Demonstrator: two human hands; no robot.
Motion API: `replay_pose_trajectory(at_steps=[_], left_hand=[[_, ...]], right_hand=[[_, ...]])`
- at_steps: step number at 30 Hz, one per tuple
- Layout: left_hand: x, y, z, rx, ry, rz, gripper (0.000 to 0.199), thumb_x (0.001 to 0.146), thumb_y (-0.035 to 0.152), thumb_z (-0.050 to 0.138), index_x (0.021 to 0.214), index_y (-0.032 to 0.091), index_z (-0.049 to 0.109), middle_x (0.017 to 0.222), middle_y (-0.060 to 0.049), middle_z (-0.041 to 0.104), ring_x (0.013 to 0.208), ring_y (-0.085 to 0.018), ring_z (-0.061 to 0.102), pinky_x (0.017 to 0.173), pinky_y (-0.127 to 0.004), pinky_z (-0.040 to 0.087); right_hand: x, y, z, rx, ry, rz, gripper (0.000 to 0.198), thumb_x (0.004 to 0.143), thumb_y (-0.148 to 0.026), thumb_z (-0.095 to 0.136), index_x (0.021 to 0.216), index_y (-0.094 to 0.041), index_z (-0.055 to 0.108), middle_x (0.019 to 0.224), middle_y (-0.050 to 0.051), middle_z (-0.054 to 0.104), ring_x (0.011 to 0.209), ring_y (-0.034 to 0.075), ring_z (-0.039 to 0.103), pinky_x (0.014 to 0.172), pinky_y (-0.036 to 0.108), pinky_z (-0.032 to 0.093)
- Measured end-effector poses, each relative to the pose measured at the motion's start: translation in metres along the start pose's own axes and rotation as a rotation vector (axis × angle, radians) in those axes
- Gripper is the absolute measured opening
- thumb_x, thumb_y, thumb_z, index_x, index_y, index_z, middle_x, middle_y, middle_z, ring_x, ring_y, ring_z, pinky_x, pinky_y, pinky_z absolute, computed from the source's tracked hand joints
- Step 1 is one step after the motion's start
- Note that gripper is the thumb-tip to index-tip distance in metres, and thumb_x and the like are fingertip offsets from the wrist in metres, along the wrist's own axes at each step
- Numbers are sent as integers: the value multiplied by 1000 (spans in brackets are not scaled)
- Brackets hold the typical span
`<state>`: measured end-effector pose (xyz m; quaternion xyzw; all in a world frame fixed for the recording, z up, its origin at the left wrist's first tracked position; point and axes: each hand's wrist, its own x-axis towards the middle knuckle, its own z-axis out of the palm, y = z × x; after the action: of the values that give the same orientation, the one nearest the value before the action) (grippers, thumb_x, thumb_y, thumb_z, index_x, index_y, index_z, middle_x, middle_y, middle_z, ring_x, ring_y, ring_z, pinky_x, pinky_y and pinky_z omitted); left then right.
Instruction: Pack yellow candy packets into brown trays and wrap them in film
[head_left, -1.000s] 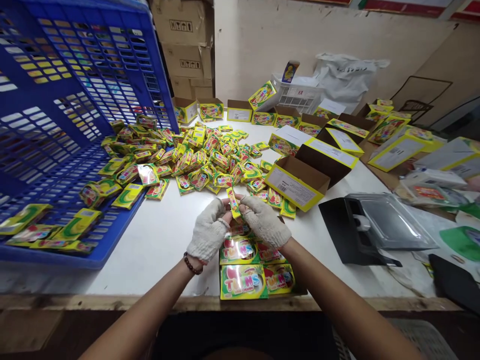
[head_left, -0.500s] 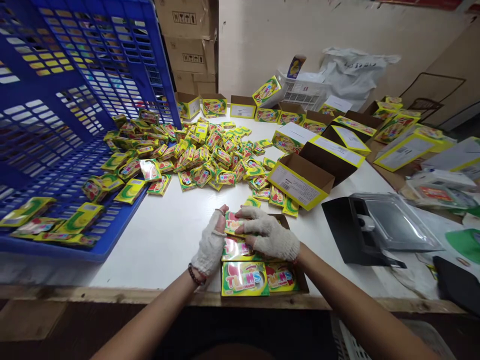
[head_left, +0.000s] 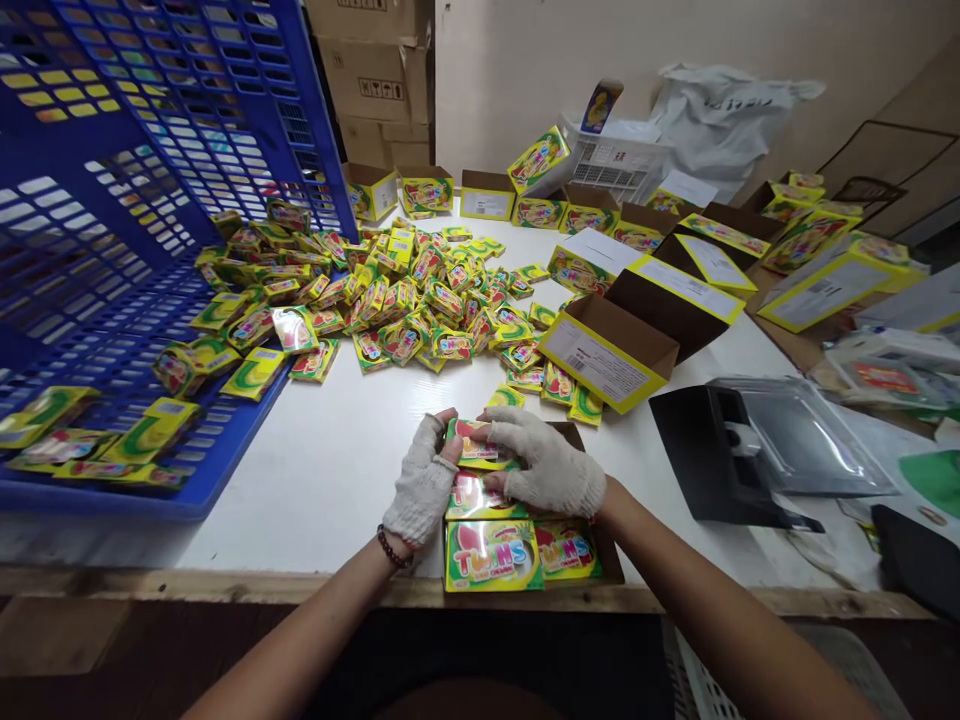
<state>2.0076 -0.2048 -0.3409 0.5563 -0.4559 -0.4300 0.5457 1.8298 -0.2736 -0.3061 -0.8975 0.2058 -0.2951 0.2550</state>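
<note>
A shallow open carton (head_left: 611, 560) with brown inner walls lies at the table's front edge, holding small yellow-green Twins candy boxes in rows. My left hand (head_left: 420, 490), in a white fingerless glove, grips the left end of the farthest candy box (head_left: 474, 452). Across that same box lies my gloved right hand (head_left: 551, 465), its fingers on the far side and its thumb towards me. Nearer to me, another candy box (head_left: 495, 555) rests flat in the carton. My right hand covers the carton's far right part.
A heap of candy boxes (head_left: 420, 300) spreads over the white table (head_left: 315, 480), spilling from a tipped blue crate (head_left: 225, 470) at left. Open display cartons (head_left: 607, 350) stand behind and to the right. A black-and-clear plastic case (head_left: 750, 450) lies at right.
The camera view has shifted slightly. Both hands stay on the same candy box, and my left thumb has come down onto its left end.
</note>
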Motion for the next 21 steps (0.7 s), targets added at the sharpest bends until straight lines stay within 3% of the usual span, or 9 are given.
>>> replay_pose_trajectory(at_steps=[7,10,14,17,21], left_hand=[[-4,-2,0,-73,-8,9,52,87,48,52,129,18,51,138,-10,51,127,-26,48,108,-42,39],[-4,-5,4,-33,25,47,48,89,44,50,130,19,51,140,-9,50,132,-25,44,114,-42,32],[4,-11,7,2,45,115,44,87,32,52,129,21,51,138,-7,53,132,-22,45,116,-41,29],[8,-13,4,9,44,87,47,84,29,54,130,19,50,140,-8,51,133,-23,44,117,-42,28],[-10,-12,0,-41,57,31,61,89,42,52,144,22,36,153,-7,36,141,-23,34,118,-41,28]], right_hand=[[-4,8,-7,-83,-95,-87,42,81,-24,60,122,-21,63,125,12,59,114,26,56,95,45,48],[-8,6,6,-190,-148,-84,47,87,-35,55,131,-19,57,136,14,54,133,32,40,107,55,35],[-9,2,24,-332,-201,35,64,93,-48,43,147,-16,36,151,14,38,145,36,15,113,63,13],[-13,1,25,-271,-120,54,72,95,-58,31,152,-14,24,156,16,28,147,34,9,115,60,13],[-30,-11,27,-202,108,62,76,94,-63,21,155,-20,8,160,15,16,148,31,4,116,56,18]])
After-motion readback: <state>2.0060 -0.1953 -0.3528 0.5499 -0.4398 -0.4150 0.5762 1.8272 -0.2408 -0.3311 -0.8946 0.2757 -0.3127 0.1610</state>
